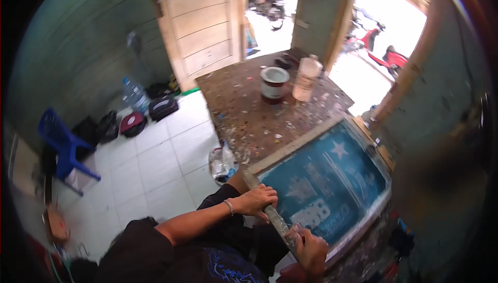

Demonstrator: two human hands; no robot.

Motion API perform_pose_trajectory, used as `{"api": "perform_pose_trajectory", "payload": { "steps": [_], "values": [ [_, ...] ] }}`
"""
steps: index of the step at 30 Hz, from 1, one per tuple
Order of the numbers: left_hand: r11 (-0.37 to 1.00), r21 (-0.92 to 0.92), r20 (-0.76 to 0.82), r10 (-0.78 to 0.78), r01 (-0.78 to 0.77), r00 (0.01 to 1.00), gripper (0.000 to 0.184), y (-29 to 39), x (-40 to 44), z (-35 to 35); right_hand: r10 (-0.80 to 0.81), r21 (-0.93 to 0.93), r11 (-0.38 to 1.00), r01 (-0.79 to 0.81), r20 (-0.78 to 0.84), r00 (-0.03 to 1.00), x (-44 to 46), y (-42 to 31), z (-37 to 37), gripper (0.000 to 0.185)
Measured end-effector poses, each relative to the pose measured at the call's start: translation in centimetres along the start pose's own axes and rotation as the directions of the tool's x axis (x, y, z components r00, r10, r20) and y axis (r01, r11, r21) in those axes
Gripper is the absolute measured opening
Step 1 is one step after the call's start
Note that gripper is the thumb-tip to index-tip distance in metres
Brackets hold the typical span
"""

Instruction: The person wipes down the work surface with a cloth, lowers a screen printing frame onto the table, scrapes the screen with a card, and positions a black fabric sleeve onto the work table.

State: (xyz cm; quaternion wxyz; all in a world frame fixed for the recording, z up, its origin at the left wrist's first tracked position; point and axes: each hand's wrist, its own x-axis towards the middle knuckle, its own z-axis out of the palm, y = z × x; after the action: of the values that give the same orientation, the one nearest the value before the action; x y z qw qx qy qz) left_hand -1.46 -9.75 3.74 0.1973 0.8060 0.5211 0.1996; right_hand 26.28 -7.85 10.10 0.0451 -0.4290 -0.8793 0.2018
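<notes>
A framed screen (332, 171) with teal mesh, a star and pale lettering lies on the paint-spattered table (244, 111). My left hand (258, 201) has its fingers closed over the near edge of the wooden frame, close to its left corner. Further right along that same edge is my right hand (310, 249), its fingers curled around a small clear, crumpled-looking item (295, 232) that I cannot make out well. It rests at the frame's lower edge.
On the table's far part stand an open can (274, 84) and a pale bottle (307, 79). A bag of rubbish (223, 163) sits beside the table. Bags, a large water bottle (135, 96) and a blue chair (65, 145) are to the left. Motorbikes show through the doorways.
</notes>
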Motion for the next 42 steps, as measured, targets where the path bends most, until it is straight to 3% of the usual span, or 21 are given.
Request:
{"api": "perform_pose_trajectory", "payload": {
  "steps": [2,4,6,11,13,17,19,20,22,23,25,27,28,29,31,32,34,36,37,41,42],
  "values": [
    [0.998,-0.019,-0.069,-0.059,0.058,0.996,0.049,-0.3,-0.1,0.6,-0.022,0.034,0.999,0.02,0.069,0.997,0.7,-0.4,-1.0,0.023],
    [1.0,-0.018,-0.063,0.012,-0.013,0.998,0.052,-0.6,-0.3,1.0,-0.078,-0.035,0.996,0.085,0.174,0.982,1.4,0.3,-0.6,0.027],
    [1.0,-0.023,-0.081,-0.022,0.021,0.996,0.053,-0.9,-0.2,1.5,-0.083,-0.128,0.986,0.109,0.194,0.978,1.6,1.6,0.2,0.038],
    [1.0,-0.006,-0.104,-0.026,0.026,0.994,0.054,-0.7,-0.2,1.9,-0.239,-0.215,0.914,0.344,0.401,0.885,3.0,4.7,0.7,0.035],
    [0.999,-0.034,-0.154,-0.002,-0.003,0.988,0.055,-0.9,-0.3,2.5,-0.102,-0.224,0.934,0.277,0.576,0.811,4.2,3.0,-0.7,0.042],
    [0.999,-0.035,-0.175,0.032,-0.038,0.984,0.054,-1.0,-0.6,2.9,-0.073,-0.305,0.909,0.285,0.556,0.828,5.6,3.4,-1.3,0.04],
    [0.974,-0.12,-0.423,0.124,-0.191,0.898,0.044,-1.2,-1.2,2.9,-0.1,-0.281,0.926,0.252,0.462,0.881,6.7,3.0,-1.7,0.037],
    [0.973,-0.12,-0.441,0.127,-0.199,0.888,0.044,-1.3,-1.8,2.8,-0.094,-0.301,0.919,0.256,0.461,0.882,7.5,1.7,-2.1,0.037],
    [0.954,-0.253,-0.691,-0.06,-0.163,0.72,0.033,-1.6,-4.6,2.4,-0.082,-0.311,0.921,0.234,0.433,0.898,9.4,-3.7,-3.9,0.035],
    [0.952,-0.26,-0.707,-0.074,-0.161,0.703,0.033,-2.9,-6.5,2.1,-0.084,-0.328,0.911,0.25,0.445,0.892,10.6,-6.7,-4.1,0.035],
    [0.873,-0.487,-0.705,-0.396,0.005,0.589,0.029,-6.0,-11.0,2.1,0.073,-0.245,0.968,0.052,0.475,0.877,13.1,-12.6,-3.3,0.035],
    [0.782,-0.57,-0.698,-0.622,0.251,0.355,0.027,-10.6,-16.3,3.4,0.031,-0.168,0.983,0.075,0.552,0.833,16.1,-17.0,-1.0,0.033],
    [0.66,-0.653,-0.621,-0.748,0.373,0.236,0.03,-12.1,-19.3,2.9,-0.001,-0.079,0.995,0.061,0.606,0.795,17.2,-18.4,-0.2,0.032],
    [0.514,-0.714,-0.533,-0.839,0.476,0.106,0.032,-13.4,-22.0,2.5,-0.177,-0.105,0.948,0.299,0.608,0.774,16.9,-9.9,5.3,0.032],
    [0.357,-0.481,-0.5,-0.862,0.801,0.084,0.05,-14.3,-26.4,2.1,-0.512,-0.212,0.677,0.704,0.552,0.658,16.2,6.8,16.0,0.031],
    [0.346,-0.486,-0.483,-0.872,0.803,0.083,0.05,-14.3,-27.3,1.8,-0.502,-0.205,0.683,0.701,0.566,0.654,17.4,5.4,16.1,0.031],
    [0.183,-0.346,-0.31,-0.948,0.92,0.072,0.071,-12.9,-28.2,1.7,-0.491,-0.278,0.486,0.829,0.698,0.521,20.8,-0.5,15.5,0.031],
    [0.126,-0.374,-0.213,-0.976,0.919,0.047,0.076,-13.5,-28.8,2.1,-0.295,-0.043,0.857,0.514,0.777,0.557,25.9,-19.7,8.6,0.032],
    [0.076,-0.39,-0.135,-0.99,0.918,0.025,0.08,-14.2,-29.2,2.1,-0.191,0.029,0.959,0.283,0.803,0.565,28.5,-29.3,5.2,0.032],
    [0.018,-0.548,-0.046,-0.999,0.836,-0.008,0.078,-14.0,-31.7,0.4,-0.278,0.088,0.926,0.368,0.818,0.504,31.1,-34.3,6.4,0.034],
    [0.029,-0.646,-0.034,-0.999,0.763,0.01,0.078,-13.5,-32.6,0.9,-0.27,0.105,0.939,0.327,0.814,0.514,31.8,-37.1,6.5,0.033]
  ]
}}
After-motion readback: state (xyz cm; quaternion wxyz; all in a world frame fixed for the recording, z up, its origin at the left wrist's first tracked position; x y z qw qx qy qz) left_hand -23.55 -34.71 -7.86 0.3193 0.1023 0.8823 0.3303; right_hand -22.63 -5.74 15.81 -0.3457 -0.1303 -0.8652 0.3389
